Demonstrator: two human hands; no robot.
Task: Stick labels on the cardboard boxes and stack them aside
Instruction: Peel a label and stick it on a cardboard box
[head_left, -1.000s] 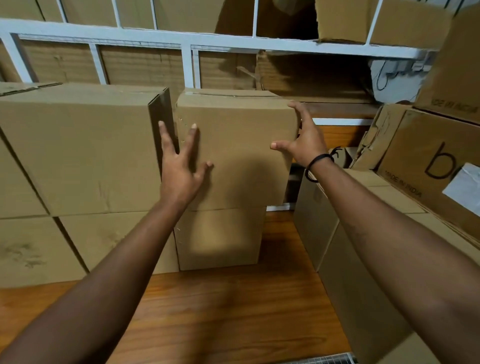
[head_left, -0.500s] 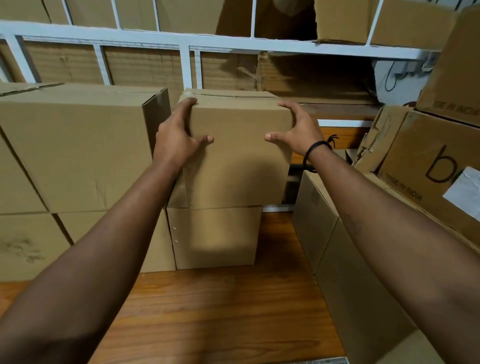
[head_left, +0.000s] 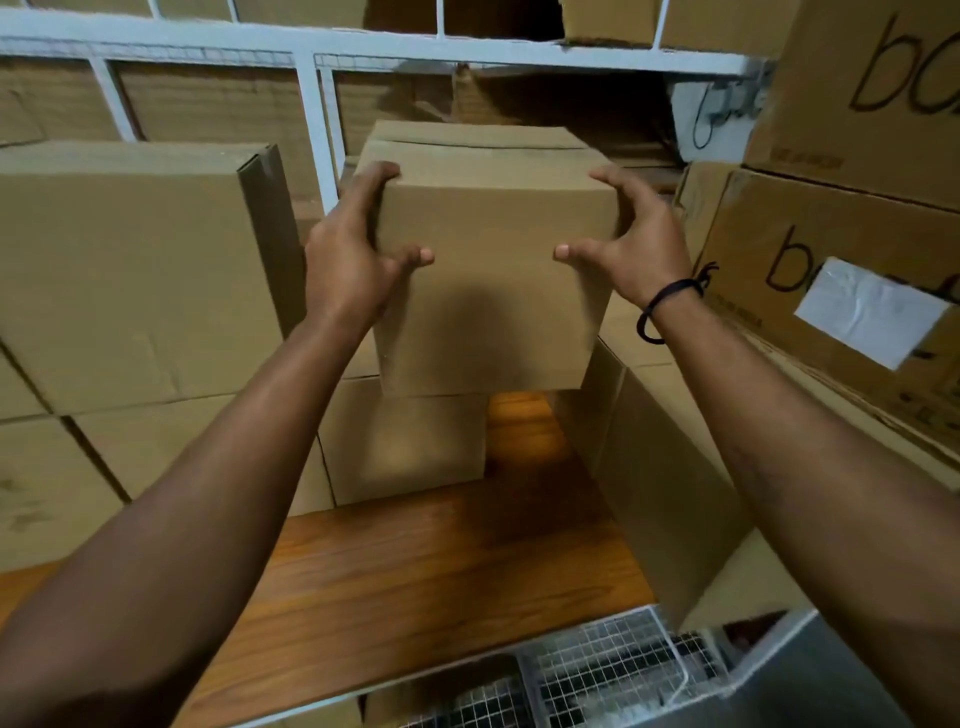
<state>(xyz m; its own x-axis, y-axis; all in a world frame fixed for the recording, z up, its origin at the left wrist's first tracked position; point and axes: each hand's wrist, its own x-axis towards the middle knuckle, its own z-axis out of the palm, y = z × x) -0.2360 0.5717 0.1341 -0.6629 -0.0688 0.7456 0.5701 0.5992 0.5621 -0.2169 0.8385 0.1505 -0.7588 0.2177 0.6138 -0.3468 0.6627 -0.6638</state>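
**A:** What is surrounding the work?

**B:** Big stacks are hemming it in. A large plain carton (head_left: 130, 270) is standing to the left and printed cartons (head_left: 831, 218) are piling up on the right, one wearing a white label (head_left: 867, 312). A white rack (head_left: 311, 52) is running across behind, and a wooden surface (head_left: 415, 561) is lying below.

**A:** And the box being handled?

**B:** The cardboard box (head_left: 493, 291) is sitting in the gap between those stacks, above a lower box (head_left: 405, 441) and overhanging it to the right. I can't tell whether it is touching that box or just clear of it. No label is showing on the faces turned this way.

**A:** How are the hands holding it?

**B:** The left hand (head_left: 348, 260) and right hand (head_left: 639, 249) are clamping its upper corners. Their fingers (head_left: 379, 171) are curling over the top edge, and the thumbs (head_left: 418, 255) are pressing on the front face.

**A:** So how should the step go?

**B:** I'm reading this as drawing the box out for labelling. It is best brought straight back and level, because the plain carton's corner is standing just beside the left knuckles. The grip is high, so the bottom may swing, and a palm underneath would steady it. The dangling wristband (head_left: 670, 304) is passing near the printed cartons and could snag slightly.
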